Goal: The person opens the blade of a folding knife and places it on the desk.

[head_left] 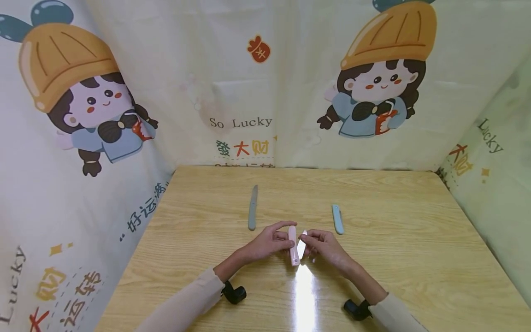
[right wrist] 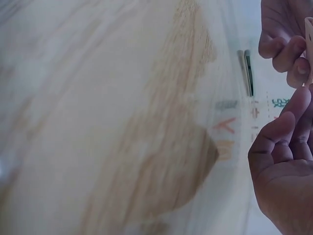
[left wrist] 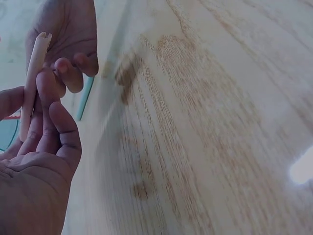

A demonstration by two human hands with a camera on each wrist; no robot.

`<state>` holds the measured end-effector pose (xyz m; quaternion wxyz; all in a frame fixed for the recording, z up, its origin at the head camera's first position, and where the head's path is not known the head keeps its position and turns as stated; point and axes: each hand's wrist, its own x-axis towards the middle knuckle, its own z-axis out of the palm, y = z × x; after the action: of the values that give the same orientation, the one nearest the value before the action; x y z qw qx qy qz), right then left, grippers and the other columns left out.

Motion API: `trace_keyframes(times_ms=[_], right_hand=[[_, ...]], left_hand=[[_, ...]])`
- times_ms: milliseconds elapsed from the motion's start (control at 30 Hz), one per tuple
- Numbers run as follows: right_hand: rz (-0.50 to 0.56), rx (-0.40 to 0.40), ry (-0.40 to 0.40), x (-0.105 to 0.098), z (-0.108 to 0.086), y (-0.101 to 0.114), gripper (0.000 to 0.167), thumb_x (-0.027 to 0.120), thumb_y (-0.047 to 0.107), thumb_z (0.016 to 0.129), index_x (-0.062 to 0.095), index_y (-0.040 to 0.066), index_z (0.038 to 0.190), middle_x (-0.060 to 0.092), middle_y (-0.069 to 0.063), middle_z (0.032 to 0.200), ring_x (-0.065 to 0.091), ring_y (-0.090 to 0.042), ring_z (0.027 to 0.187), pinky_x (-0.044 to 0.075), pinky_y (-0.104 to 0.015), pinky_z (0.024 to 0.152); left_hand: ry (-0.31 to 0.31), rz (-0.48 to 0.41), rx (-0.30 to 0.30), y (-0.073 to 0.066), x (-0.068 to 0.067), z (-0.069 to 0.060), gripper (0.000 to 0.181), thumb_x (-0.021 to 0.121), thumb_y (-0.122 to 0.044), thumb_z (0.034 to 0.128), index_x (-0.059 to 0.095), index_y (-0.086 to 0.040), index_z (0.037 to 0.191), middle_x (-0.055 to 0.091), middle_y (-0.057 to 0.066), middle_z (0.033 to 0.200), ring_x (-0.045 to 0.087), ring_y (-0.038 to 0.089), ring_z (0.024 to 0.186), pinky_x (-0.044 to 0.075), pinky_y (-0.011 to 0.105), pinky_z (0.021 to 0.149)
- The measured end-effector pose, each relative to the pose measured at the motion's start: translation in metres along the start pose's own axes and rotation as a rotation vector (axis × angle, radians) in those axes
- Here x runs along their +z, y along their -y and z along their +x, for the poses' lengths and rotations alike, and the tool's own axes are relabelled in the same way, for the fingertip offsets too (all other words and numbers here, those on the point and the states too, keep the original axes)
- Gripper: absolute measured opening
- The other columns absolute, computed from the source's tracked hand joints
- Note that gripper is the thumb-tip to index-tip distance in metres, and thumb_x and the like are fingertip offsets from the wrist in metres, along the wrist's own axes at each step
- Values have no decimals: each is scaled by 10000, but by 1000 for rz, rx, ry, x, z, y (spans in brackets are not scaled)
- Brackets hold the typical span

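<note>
Above the wooden table, my left hand (head_left: 269,242) grips the pink handle of a folding knife (head_left: 293,246) between thumb and fingers. Its pale blade (head_left: 302,244) stands at a narrow angle out from the handle, meeting it near the lower end. My right hand (head_left: 327,246) pinches that blade with thumb and fingertips. In the left wrist view, the pink handle (left wrist: 34,73) is upright in the left hand's fingers, with the right hand (left wrist: 68,44) behind it. The right wrist view shows only the handle's edge (right wrist: 309,44); the blade is not clearly visible there.
A grey knife (head_left: 252,212) with its blade unfolded lies on the table (head_left: 199,207) left of the hands. Beyond the right hand lies a folded light-blue knife (head_left: 338,219). Printed cloth (head_left: 182,69) hangs behind the table and at both sides.
</note>
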<state>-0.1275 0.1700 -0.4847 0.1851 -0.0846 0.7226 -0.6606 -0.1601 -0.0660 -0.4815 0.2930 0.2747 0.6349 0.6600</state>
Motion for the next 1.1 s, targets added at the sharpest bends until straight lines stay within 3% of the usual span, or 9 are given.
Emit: trace_keyframes(times_ms=[233,533,633,700,767,833,933,1000,1100], right_hand=[[7,-7,-3,1,0,0,348,599,227,1049,641,-118,1069,650,-200,816,615,-188,711,535,-318,612],[-8,-20,-33,-5,-4,-2,300,613,216,1040,645,-79,995,664,-166,799,634,-201,710,538,-328,612],[1,2,-43,-7,-4,-2,297,601,213,1046,639,-80,1013,669,-107,793,630,-188,720,522,-302,618],[-1,13,-48,-9,-5,-1,300,586,214,1054,633,-80,1020,659,-72,787,617,-173,720,504,-284,622],[-5,15,-43,-11,-5,0,310,569,213,1062,621,-90,1026,638,-56,784,595,-160,716,489,-277,626],[-5,14,-40,-13,-4,2,331,559,218,1066,610,-107,1028,617,-46,773,574,-149,704,477,-274,627],[1,13,-38,-14,-4,3,353,550,213,1070,589,-136,1036,596,-40,751,557,-138,681,473,-276,616],[1,8,-40,-14,-3,3,359,548,200,1070,574,-157,1033,590,-34,737,552,-128,664,470,-271,603],[3,9,-48,-12,-3,3,336,552,177,1067,575,-153,1009,582,-37,718,547,-118,645,458,-257,582]], left_hand=[[-49,-8,-25,0,1,-2,569,610,27,998,340,86,1496,714,206,1072,694,159,882,561,418,808],[-84,-43,-48,2,-3,-6,551,617,12,999,315,97,1452,718,186,1024,719,197,817,576,383,757],[-67,25,-42,-1,-3,-6,566,632,-42,1008,323,61,1471,696,191,1099,716,227,906,569,409,791],[-55,185,-18,-5,-2,-6,612,672,-129,1002,348,6,1502,647,163,1233,669,198,1043,550,426,850],[-50,447,42,-11,0,-7,655,734,-250,968,417,-65,1510,555,132,1381,561,178,1223,505,437,942],[-46,770,147,-17,2,-7,657,772,-352,928,506,-121,1483,472,87,1475,450,171,1328,442,451,1021],[-42,1186,359,-24,6,-6,467,760,-373,932,653,-177,1342,490,45,1470,413,210,1373,368,513,1070],[-45,1381,468,-25,9,-5,324,722,-338,962,701,-202,1255,562,11,1381,460,208,1334,361,547,1056],[-46,1547,526,-24,11,-5,226,680,-300,990,716,-233,1203,619,-40,1266,504,169,1282,353,552,1056]])
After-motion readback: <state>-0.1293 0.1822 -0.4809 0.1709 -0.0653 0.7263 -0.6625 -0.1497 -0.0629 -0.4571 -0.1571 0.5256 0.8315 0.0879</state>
